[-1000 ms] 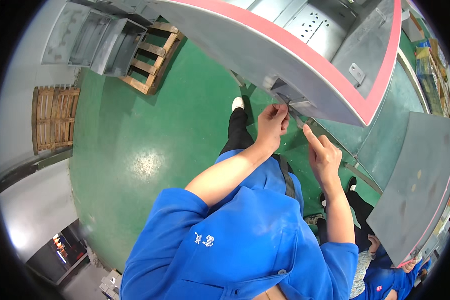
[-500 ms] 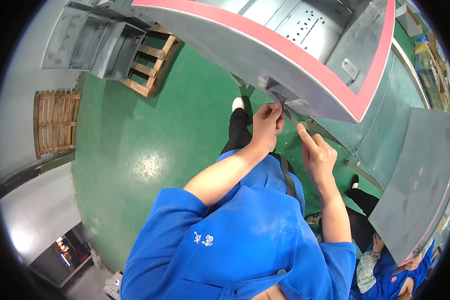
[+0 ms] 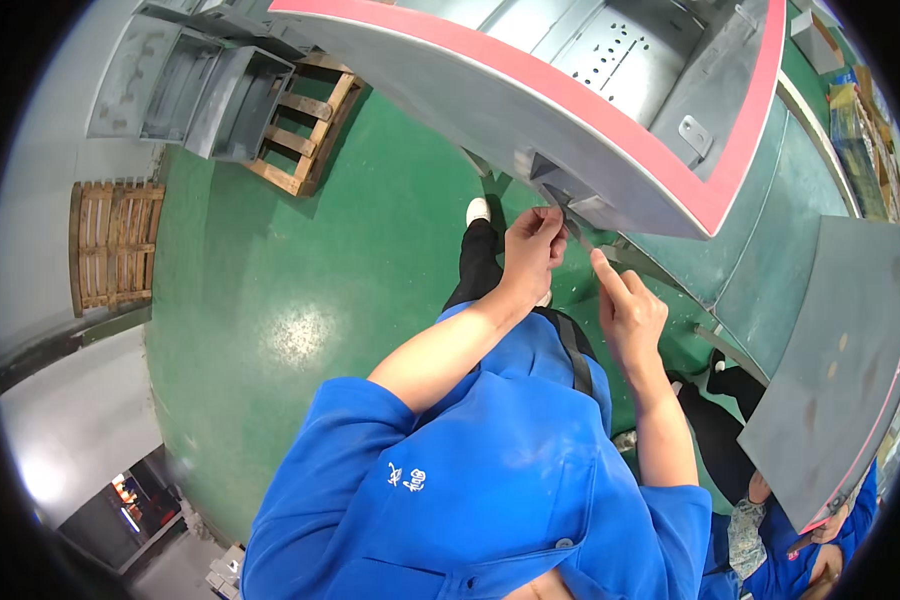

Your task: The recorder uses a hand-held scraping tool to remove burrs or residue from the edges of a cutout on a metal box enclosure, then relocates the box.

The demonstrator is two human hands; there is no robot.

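A thin flat metal strip (image 3: 580,236) runs slantwise between my two hands, just below a square cut-out (image 3: 556,180) in the cabinet's grey side. My left hand (image 3: 533,245) is closed in a pinch at the strip's far end, its fingertips right under the opening. At the near end is my right hand (image 3: 634,308), its index finger stretched along the strip and its other fingers curled in. What lies under those curled fingers is hidden. The grey metal cabinet (image 3: 450,95), with a pink-red rim, fills the top of the view.
Beside the cabinet stands a grey-green worktable (image 3: 770,235). At the right, a co-worker (image 3: 785,545) in blue holds a large grey panel (image 3: 830,350). Wooden pallets (image 3: 305,140) and grey metal boxes (image 3: 235,105) lie far left on the green floor (image 3: 260,260).
My right hand has shifted slightly left along with the strip. My left hand stays nearly in place. The co-worker's body and legs have moved a little to the right.
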